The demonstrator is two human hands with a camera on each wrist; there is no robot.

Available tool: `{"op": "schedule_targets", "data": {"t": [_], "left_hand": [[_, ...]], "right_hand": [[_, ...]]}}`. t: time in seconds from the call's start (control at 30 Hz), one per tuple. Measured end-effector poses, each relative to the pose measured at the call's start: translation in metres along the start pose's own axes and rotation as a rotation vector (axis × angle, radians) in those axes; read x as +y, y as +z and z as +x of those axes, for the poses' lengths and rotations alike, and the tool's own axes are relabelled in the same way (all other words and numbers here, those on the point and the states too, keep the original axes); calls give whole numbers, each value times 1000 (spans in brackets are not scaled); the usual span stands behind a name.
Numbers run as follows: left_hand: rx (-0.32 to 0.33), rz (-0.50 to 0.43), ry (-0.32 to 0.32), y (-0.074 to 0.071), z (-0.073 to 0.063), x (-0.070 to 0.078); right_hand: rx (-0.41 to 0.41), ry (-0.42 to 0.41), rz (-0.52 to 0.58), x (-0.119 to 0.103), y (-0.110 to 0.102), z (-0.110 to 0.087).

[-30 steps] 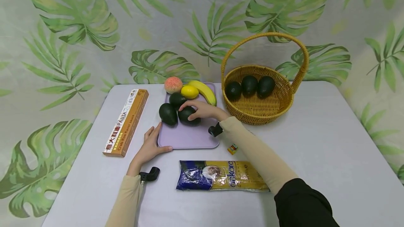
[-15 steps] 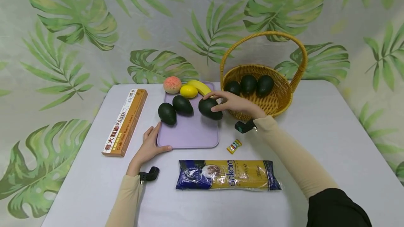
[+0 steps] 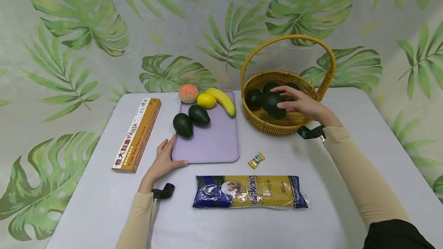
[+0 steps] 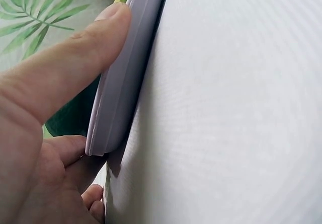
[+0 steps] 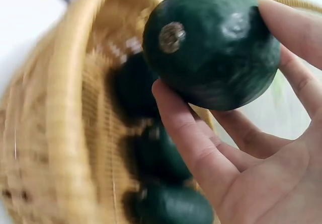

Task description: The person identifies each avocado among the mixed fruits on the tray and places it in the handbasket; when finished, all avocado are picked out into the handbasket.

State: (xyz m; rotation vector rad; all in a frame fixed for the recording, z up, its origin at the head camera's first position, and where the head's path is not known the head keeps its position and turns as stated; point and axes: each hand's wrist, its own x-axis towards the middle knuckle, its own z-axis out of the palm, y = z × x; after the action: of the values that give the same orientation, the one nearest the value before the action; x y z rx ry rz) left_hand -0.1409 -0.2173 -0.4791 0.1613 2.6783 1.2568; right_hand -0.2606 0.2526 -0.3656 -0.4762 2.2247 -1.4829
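Note:
My right hand [image 3: 300, 105] grips a dark green avocado [image 5: 211, 45] between thumb and fingers, holding it over the wicker basket [image 3: 277, 128]. Under it in the basket are several other avocados [image 5: 171, 204], partly hidden by the hand in the head view. My left hand [image 3: 165, 162] rests at the near left corner of the lilac tray [image 3: 207, 149], its thumb along the front rim and its fingers by the left side. On that tray two avocados [image 3: 183, 125] lie side by side, with a peach [image 3: 188, 93], a lemon [image 3: 206, 100] and a banana [image 3: 223, 102] behind them.
Left of the tray lies a long pasta box [image 3: 137, 135]. A yellow and blue pasta bag [image 3: 250, 192] lies in front, with a small wrapped candy [image 3: 256, 160] between it and the basket. The basket's tall handle [image 3: 288, 37] arches over its opening.
My right hand has lifted one avocado off the tray and carried it right, over the basket. The avocado behind it has shifted slightly on the tray. My left hand has stayed at the corner.

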Motion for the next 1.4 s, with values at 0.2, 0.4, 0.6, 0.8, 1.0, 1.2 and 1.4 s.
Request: {"op": "schedule_targets", "data": {"t": [0.2, 0.4, 0.6, 0.8, 1.0, 1.2, 1.4], "left_hand": [[-1, 1, -1, 0, 0, 0], [4, 13, 14, 0, -1, 1], [-1, 10, -1, 0, 1, 0], [-8, 10, -12, 0, 1, 1], [0, 8, -9, 0, 1, 0], [6, 5, -3, 2, 1, -1], [9, 0, 4, 1, 1, -2]], "right_hand": [[21, 58, -12, 11, -14, -7], [21, 61, -14, 13, -11, -4], [-3, 53, -42, 12, -3, 6], [-54, 43, -98, 7, 9, 17], [-111, 50, -148, 4, 20, 26], [-134, 78, -190, 7, 24, 27], [-106, 49, -188, 7, 19, 17]]}}
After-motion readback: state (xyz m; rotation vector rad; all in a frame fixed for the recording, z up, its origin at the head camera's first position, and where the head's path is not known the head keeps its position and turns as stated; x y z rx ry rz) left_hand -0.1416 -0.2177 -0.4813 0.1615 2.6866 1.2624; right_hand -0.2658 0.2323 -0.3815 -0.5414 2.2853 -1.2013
